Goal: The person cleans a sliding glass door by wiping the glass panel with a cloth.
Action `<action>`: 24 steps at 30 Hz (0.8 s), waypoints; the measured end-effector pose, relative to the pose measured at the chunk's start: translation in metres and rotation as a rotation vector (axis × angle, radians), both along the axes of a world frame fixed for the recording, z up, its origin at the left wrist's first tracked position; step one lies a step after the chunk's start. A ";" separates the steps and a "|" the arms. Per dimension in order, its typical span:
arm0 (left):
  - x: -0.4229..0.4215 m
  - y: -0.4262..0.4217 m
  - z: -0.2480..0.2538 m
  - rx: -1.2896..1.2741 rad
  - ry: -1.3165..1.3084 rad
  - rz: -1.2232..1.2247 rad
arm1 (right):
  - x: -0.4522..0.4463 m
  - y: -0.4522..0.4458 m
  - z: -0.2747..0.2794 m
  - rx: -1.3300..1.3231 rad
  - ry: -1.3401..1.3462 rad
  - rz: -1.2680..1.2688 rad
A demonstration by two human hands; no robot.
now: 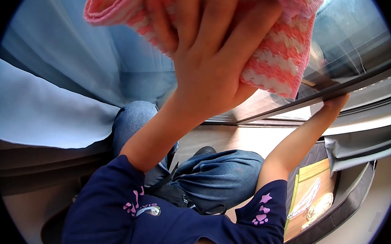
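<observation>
My left hand (208, 64) holds up a pink and white striped cloth (277, 60), its fingers spread across the fabric and the thumb partly tucked behind it. Bunched folds of the cloth stick out on the left side. Just behind is a glass panel (343, 46); whether the cloth touches the glass I cannot tell. Over on the right, my right hand (337, 100) is at the dark frame (290, 103) along the panel's lower edge. Its fingers are hidden by the frame.
Light blue curtains (71, 38) hang on the left. My bent knees in jeans (221, 175) are below. To the right, a grey quilted fabric bin (356, 194) holds a wooden-looking board (310, 178) and a bundle of pale cord (320, 210). A sliding-door track (267, 123) runs along the floor.
</observation>
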State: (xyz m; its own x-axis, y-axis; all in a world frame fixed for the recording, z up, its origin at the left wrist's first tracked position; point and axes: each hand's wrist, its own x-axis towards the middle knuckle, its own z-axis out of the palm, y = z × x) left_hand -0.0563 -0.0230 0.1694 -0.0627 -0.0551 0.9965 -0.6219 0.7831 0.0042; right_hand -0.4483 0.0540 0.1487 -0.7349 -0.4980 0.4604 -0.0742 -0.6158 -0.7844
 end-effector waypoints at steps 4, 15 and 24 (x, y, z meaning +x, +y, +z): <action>0.005 -0.003 -0.004 -0.026 0.011 0.017 | 0.013 0.002 0.002 -0.008 -0.015 0.008; -0.017 -0.003 -0.011 -0.092 0.036 0.053 | 0.029 -0.003 0.012 -0.025 -0.060 0.017; -0.024 0.030 -0.007 0.186 0.034 -0.221 | 0.042 -0.004 0.015 -0.038 -0.106 0.019</action>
